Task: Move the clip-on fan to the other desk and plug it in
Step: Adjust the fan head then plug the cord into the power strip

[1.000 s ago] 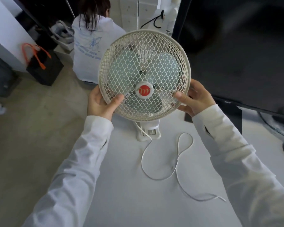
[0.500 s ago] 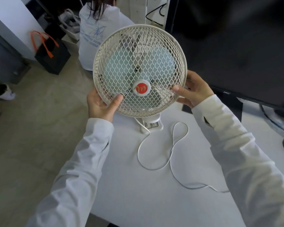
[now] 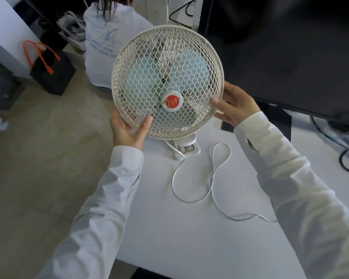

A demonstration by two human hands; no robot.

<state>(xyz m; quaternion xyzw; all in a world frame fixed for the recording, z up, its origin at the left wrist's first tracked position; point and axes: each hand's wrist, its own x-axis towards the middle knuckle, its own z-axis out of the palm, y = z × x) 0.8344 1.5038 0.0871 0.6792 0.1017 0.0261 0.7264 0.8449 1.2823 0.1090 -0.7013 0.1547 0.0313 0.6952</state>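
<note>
The clip-on fan (image 3: pixel 167 82) has a cream mesh cage, pale blue blades and a red hub badge. It faces me above the left edge of a white desk (image 3: pixel 189 228). Its white clip base (image 3: pixel 184 148) shows under the cage, at the desk surface. My left hand (image 3: pixel 127 129) grips the cage's lower left rim, thumb on the mesh. My right hand (image 3: pixel 234 106) holds the right rim. The fan's white cord (image 3: pixel 212 178) loops across the desk and runs off under my right sleeve; its plug is hidden.
A large dark monitor (image 3: pixel 290 57) stands at the back right, with black cables (image 3: pixel 347 154) beside it. A person in a white top (image 3: pixel 107 43) sits on the floor behind the fan. A black bag with orange handles (image 3: pixel 52 73) stands at the left.
The view has shifted slightly, and the fan sits a little lower and more tilted in my hands. Both hands keep the same hold on the cage.
</note>
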